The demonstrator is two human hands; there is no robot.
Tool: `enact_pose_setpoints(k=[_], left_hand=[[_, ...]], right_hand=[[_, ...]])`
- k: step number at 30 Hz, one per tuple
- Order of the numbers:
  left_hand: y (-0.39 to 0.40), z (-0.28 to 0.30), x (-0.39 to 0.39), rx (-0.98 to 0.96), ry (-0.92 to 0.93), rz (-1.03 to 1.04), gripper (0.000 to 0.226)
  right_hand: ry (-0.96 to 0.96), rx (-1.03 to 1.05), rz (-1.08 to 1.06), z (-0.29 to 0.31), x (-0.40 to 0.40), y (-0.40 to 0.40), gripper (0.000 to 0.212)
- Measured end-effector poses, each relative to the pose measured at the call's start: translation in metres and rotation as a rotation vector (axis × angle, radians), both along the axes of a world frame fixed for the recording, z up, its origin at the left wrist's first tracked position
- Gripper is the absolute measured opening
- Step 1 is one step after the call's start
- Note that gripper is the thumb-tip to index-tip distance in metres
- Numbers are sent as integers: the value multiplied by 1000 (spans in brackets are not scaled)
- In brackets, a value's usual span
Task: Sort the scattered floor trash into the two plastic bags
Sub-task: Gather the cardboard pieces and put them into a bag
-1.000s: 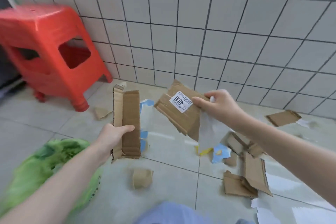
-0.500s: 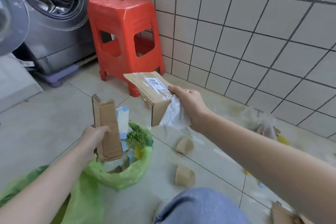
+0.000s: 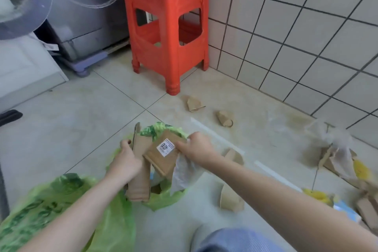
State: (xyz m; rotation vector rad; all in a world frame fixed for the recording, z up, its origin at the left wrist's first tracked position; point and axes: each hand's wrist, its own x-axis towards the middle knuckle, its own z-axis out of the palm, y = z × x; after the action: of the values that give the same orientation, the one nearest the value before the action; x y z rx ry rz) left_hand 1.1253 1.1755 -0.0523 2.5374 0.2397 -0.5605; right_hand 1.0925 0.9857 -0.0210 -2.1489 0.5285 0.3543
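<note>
My left hand (image 3: pixel 125 162) grips a long strip of brown cardboard (image 3: pixel 140 178) upright over the mouth of a green plastic bag (image 3: pixel 163 200). My right hand (image 3: pixel 197 148) holds a labelled cardboard piece (image 3: pixel 163 154) together with a crumpled white sheet (image 3: pixel 185 172), just right of the strip and over the same bag opening. A second green bag (image 3: pixel 51 210) lies at the lower left under my left forearm. Small cardboard scraps (image 3: pixel 231 199) lie on the floor tiles to the right of the bag.
A red plastic stool (image 3: pixel 166 26) stands against the tiled wall behind the bag. A washing machine (image 3: pixel 81 10) with an open door is at upper left. More cardboard, clear plastic and yellow scraps (image 3: pixel 339 161) are scattered along the right. My knee (image 3: pixel 235 239) is at the bottom.
Both hands have come down and together over the green bag's mouth, bringing the cardboard strip and the labelled piece with them. The view has swung left toward the stool and washer.
</note>
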Motion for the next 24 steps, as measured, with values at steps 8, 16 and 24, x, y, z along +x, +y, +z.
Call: enact_pose_setpoints(k=[8, 16, 24], left_hand=[[2, -6, 18, 265, 57, -244, 40], [-23, 8, 9, 491, 99, -410, 40], [-37, -24, 27, 482, 290, -415, 37]], right_hand=[[38, -223, 125, -18, 22, -10, 43], [61, -530, 394, -5, 25, 7, 18], [107, -639, 531, -45, 45, 46, 23]])
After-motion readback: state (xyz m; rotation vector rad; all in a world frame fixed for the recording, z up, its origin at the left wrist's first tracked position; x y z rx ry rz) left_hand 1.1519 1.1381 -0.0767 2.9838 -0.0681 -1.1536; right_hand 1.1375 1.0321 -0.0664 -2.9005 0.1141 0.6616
